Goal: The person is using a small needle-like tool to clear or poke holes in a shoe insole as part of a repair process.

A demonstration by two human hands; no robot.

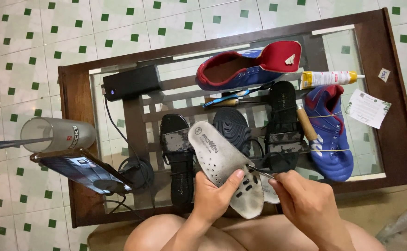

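My left hand (215, 197) grips a white perforated shoe insole (222, 160), holding it tilted over the near edge of the glass table (78, 93). My right hand (305, 204) pinches a thin metal tool (261, 171) whose tip touches the insole's right edge. A second pale insole (270, 190) peeks out between my hands. Under the insole lie a black sandal (178, 158), a dark sole (233, 128) and another black sandal (284, 125).
A blue and red sports shoe (250, 65) lies at the back, its mate (331, 135) at the right beside a glue tube (328, 78) and a wooden-handled tool (307, 123). A black power bank (131, 82), a phone (80, 169), a frosted cup (57, 135), a toothbrush (226, 97) and paper cards (368, 108) are also there.
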